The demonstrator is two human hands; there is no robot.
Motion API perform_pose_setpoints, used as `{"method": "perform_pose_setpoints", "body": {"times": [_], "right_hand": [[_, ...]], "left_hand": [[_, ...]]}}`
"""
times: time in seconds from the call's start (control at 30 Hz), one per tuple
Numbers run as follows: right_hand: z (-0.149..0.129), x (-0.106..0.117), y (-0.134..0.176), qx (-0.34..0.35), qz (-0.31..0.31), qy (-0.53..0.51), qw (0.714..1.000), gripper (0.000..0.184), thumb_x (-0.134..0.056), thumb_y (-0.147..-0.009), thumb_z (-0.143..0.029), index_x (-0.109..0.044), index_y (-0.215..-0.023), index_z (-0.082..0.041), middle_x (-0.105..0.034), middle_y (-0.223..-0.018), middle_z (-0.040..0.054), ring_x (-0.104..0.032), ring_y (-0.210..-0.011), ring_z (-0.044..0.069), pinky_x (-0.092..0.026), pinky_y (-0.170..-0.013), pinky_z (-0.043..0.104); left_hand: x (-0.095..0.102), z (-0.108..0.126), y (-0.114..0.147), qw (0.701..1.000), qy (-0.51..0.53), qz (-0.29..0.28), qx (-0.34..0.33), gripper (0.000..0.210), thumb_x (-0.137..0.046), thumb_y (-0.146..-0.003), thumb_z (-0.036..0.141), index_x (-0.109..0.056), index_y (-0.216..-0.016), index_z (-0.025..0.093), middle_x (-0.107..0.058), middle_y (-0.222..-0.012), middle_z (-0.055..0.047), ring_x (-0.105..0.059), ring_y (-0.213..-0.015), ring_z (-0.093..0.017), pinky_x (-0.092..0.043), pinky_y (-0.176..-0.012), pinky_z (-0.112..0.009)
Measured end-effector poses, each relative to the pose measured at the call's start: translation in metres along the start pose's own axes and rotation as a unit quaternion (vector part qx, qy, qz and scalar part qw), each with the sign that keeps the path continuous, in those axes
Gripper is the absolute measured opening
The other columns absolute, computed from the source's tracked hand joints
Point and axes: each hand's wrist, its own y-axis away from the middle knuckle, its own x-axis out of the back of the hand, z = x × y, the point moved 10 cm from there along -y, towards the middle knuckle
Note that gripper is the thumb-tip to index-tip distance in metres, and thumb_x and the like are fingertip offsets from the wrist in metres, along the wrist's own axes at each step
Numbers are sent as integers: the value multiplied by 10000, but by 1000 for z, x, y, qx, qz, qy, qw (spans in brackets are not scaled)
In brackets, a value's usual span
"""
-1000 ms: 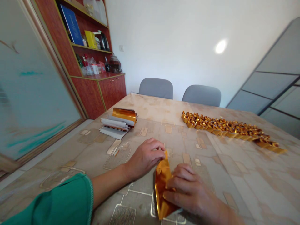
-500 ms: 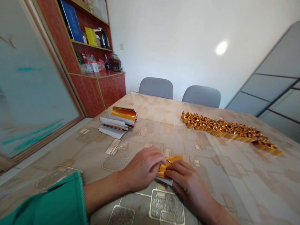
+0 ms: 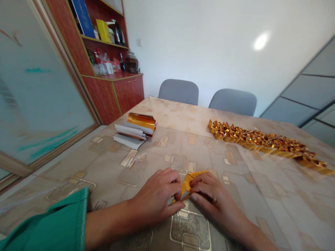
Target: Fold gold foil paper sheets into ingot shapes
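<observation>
A partly folded sheet of gold foil paper (image 3: pixel 187 182) lies between my hands, just above the patterned tablecloth. My left hand (image 3: pixel 162 193) pinches its left and near edge, thumb stretched along the bottom. On the other side, my right hand (image 3: pixel 213 193) grips the paper with bent fingers and the thumb at its lower edge. Fingers cover much of the sheet. Ahead and to the left rests a loose stack of gold and white-backed paper sheets (image 3: pixel 136 130). Rows of folded gold paper pieces (image 3: pixel 261 143) stand joined side by side at the right.
The table (image 3: pixel 178 115) has a clear cover over its patterned cloth. Beyond it stand two grey chairs (image 3: pixel 178 91) against a white wall. A red-brown cabinet (image 3: pixel 128 90) with bottles and a kettle is at the back left, near a frosted glass door (image 3: pixel 52 90).
My left thumb has moved down along the near edge of the gold paper, and the white underside flap there has turned up. The whole view has shifted slightly.
</observation>
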Motion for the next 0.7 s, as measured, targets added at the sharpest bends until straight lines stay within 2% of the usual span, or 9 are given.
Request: {"method": "perform_pose_setpoints", "body": {"times": [0.13, 0.4, 0.57, 0.7], "right_hand": [[3, 0, -1, -20, 17, -5, 1000, 188, -559, -936, -155, -622, -765, -203, -638, -880, 34, -562, -875, 208, -434, -764, 351], [11, -3, -1, -40, 55, 62, 996, 189, -587, -854, -99, -525, -707, -201, -572, -802, 27, -511, -831, 222, -395, -717, 346], [11, -7, -2, -36, 51, 80, 995, 192, -578, -850, -75, -500, -726, -199, -557, -803, 23, -490, -824, 220, -384, -723, 348], [11, -9, -2, -39, 50, 97, 993, 198, -573, -864, -86, -495, -723, -201, -547, -814, 26, -478, -829, 226, -378, -735, 361]], "left_hand": [[2, -4, 6, 999, 15, 18, 26, 96, -669, -849, 213, -614, -773, 189, -593, -926, -12, -525, -912, -193, -373, -797, -328], [5, -12, 7, 997, 15, 46, 65, 152, -722, -769, 166, -582, -712, 177, -583, -886, -6, -510, -877, -192, -350, -779, -337], [5, -11, 6, 997, 5, 61, 55, 174, -702, -739, 103, -551, -683, 168, -570, -847, -1, -502, -844, -182, -346, -761, -333], [5, -8, 6, 997, -3, 62, 40, 168, -682, -770, 120, -538, -700, 172, -566, -855, -3, -495, -842, -183, -351, -764, -337]]}}
